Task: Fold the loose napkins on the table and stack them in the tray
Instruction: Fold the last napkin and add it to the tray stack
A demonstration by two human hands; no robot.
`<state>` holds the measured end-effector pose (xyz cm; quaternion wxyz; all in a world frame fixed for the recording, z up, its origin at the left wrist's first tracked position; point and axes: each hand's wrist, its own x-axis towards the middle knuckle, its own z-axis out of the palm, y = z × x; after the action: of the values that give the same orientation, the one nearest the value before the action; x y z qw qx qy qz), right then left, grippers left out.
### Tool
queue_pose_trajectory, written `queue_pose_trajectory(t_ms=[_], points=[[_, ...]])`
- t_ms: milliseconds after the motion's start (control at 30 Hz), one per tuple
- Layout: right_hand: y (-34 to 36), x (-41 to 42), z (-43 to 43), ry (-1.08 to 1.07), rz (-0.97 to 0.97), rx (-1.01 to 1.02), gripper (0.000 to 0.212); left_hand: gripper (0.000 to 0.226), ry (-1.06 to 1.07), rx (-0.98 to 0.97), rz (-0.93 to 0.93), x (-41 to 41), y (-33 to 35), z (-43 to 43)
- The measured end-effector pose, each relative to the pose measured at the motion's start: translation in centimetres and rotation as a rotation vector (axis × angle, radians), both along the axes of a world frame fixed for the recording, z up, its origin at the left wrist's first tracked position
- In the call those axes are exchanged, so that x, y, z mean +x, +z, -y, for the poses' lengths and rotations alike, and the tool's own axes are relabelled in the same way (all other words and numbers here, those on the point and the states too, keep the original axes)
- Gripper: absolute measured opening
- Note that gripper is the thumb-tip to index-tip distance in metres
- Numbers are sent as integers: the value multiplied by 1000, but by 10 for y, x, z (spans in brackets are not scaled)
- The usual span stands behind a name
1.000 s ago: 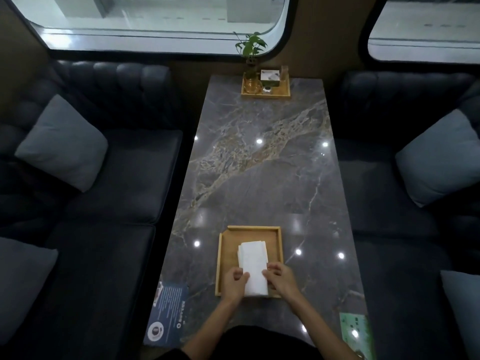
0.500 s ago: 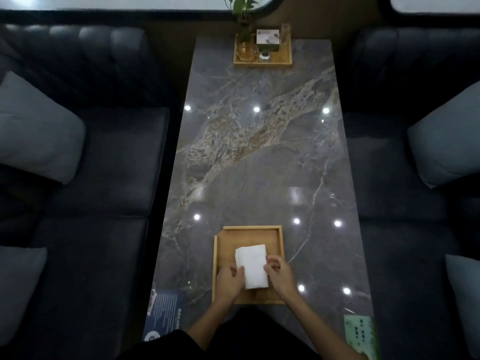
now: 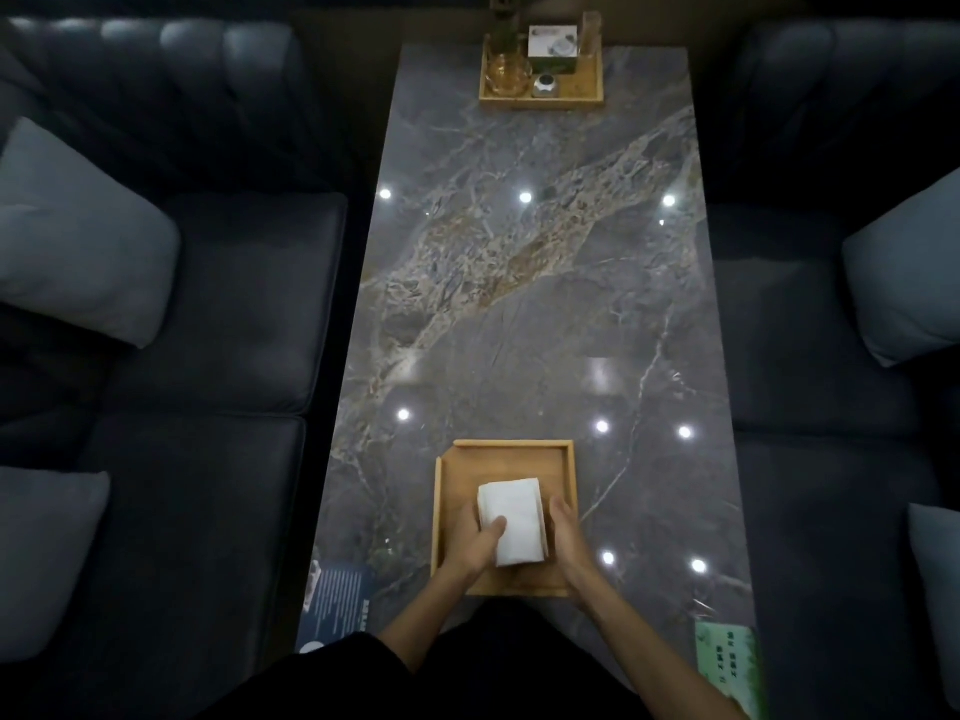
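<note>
A stack of folded white napkins [image 3: 514,517] lies in the wooden tray [image 3: 514,445] at the near end of the marble table [image 3: 519,304]. My left hand [image 3: 472,545] holds the stack's left edge, thumb on top of the napkins. My right hand [image 3: 566,535] lies along the stack's right side with straight fingers touching it, inside the tray's right wall. The near end of the stack is partly hidden by my hands.
A second wooden tray [image 3: 540,99] with a glass vase, a small box and a jar stands at the table's far end. A blue card [image 3: 337,595] lies at the near left edge, a green card [image 3: 727,662] at the near right. Dark sofas with grey cushions flank the table.
The view has tilted down. My hands have slid from the stack's near end to its sides; the left thumb now lies on top and the right hand's fingers have straightened.
</note>
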<state>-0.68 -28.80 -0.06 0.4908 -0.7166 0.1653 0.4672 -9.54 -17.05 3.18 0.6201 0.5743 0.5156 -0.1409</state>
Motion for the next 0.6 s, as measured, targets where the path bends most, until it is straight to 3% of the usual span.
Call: queue_pose_trajectory(t_ms=[100,167,267,467,533,600], points=[[-38,-4,6,-67,-98,11,74,57,-67,-22,4,2,-8,-1],[-14,-7,-6,-116,-120,-38,68,58,-70,-43,-11,3,-11,-2],[5,-7,-14,-143,-71,-1,41,63,-89,-82,-38,1,-15,-4],[9,-7,-13,-69,-86,37,48,49,-63,-62,-1,1,-5,-8],[15,-9,-10,-3,-12,-37,48,39,-57,47,-74,-2,-4,-8],[15,-12,2,120,201,-229,36,29,-63,261,-209,-11,-4,-9]])
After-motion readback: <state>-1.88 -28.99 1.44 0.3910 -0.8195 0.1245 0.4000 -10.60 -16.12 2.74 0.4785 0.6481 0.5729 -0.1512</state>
